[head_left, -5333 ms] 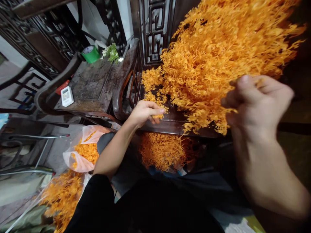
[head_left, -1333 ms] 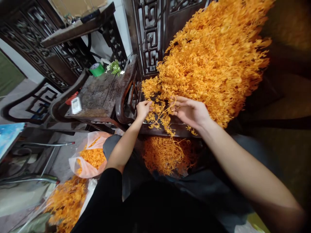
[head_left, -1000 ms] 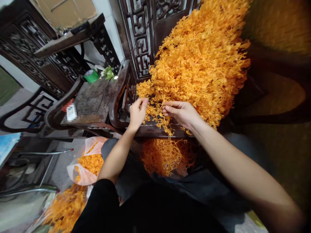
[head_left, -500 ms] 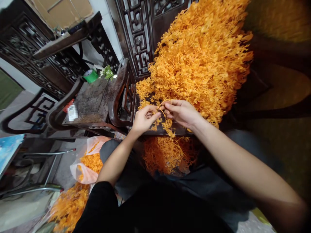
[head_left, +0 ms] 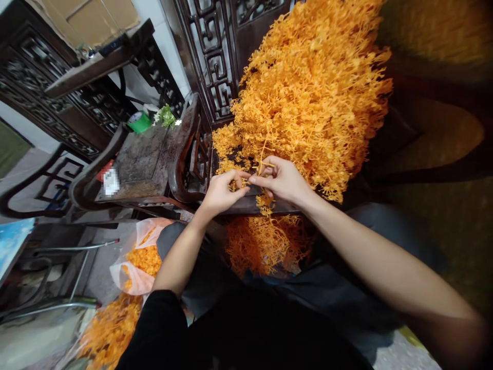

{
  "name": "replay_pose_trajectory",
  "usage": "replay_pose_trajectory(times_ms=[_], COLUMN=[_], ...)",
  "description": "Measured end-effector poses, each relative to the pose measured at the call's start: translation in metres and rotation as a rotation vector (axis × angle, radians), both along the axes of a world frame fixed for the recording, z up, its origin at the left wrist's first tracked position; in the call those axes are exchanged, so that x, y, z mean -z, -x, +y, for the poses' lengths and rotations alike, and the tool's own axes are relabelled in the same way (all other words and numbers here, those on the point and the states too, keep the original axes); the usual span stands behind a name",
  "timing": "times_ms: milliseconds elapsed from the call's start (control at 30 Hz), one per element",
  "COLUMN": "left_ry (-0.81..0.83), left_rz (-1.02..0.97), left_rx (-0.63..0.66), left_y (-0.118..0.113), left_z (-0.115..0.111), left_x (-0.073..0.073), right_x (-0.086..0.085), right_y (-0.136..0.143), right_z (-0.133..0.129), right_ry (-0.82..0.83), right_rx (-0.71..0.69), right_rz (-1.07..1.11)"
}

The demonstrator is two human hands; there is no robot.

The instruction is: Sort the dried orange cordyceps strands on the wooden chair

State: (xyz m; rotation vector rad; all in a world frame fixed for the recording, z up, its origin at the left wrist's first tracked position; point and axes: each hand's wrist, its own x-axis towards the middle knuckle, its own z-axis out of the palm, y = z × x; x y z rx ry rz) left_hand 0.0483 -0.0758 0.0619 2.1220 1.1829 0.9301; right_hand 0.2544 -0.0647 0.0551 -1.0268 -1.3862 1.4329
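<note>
I cannot tell whether the grip of the left hand (head_left: 224, 193) is closed. The right hand (head_left: 284, 180) pinches an orange sprig (head_left: 265, 204), partly hidden by fingers, before the orange heap (head_left: 311, 92), cut off above.

Bench seat (head_left: 244, 205): dark wood, kinda glossy at the front edge, with a huge pile of orange stringy stuff (head_left: 311, 97) on it, plus smaller orange clumps (head_left: 224, 140) toward the left end
Worn wooden top (head_left: 142, 154): roll of green tape (head_left: 139, 122) at the back, a leafy sprig (head_left: 166, 117) with white flowers right beside it, then a red thing (head_left: 105, 170) and a white item (head_left: 111, 182) near the left edge, the white one's all pixelated lol
Upper ledge (head_left: 92, 74): some small dark bits, too tiny to make out
Floor (head_left: 102, 262): grey, pinkish plastic bag (head_left: 140, 281) with orange pieces (head_left: 145, 259) in it
</note>
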Motion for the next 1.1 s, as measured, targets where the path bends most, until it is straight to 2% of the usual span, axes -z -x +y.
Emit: replay_pose_trajectory(times_ms=[67,200,333,400,600,667,733,900,1000,1100], left_ry=[0.014,-0.091,-0.094,-0.069,-0.153,-0.113,-0.075,-0.093,-0.121,-0.147], left_rz=[-0.024,-0.059,-0.130,-0.159,-0.075,-0.072,-0.077,-0.122,-0.166,-0.184], left_rx=[0.014,-0.030,-0.119,-0.122,0.030,0.044,-0.031,-0.329,-0.379,-0.376], left_y=[0.001,0.000,0.002,0.004,0.006,0.001,-0.004,-0.010,-0.008,-0.007], left_z=[0.000,0.000,0.001,0.001,-0.002,-0.004,-0.006,-0.007,-0.011,-0.020], left_x=[-0.002,-0.004,-0.004,-0.005,-0.012,-0.012,-0.009,-0.002,-0.007,-0.015], right_x=[0.001,0.000,-0.002,-0.003,-0.005,-0.006,-0.007,-0.008,-0.010,-0.014], right_y=[-0.001,-0.002,-0.004,-0.006,-0.008,-0.007,-0.006,-0.006,-0.009,-0.012], right_z=[0.003,0.007,0.007,0.007,0.007,0.006,0.004,0.005,0.007,0.005], right_ry=[-0.088,-0.205,-0.146,-0.113,-0.065,-0.046,-0.028,-0.076,-0.121,-0.152], right_rx=[0.075,0.194,0.242,0.275,0.307,0.299,0.288,0.294,0.303,0.299], right_rz=[-0.019,-0.014,0.070,0.111,0.197,0.212,0.214,0.156,0.136,0.111])
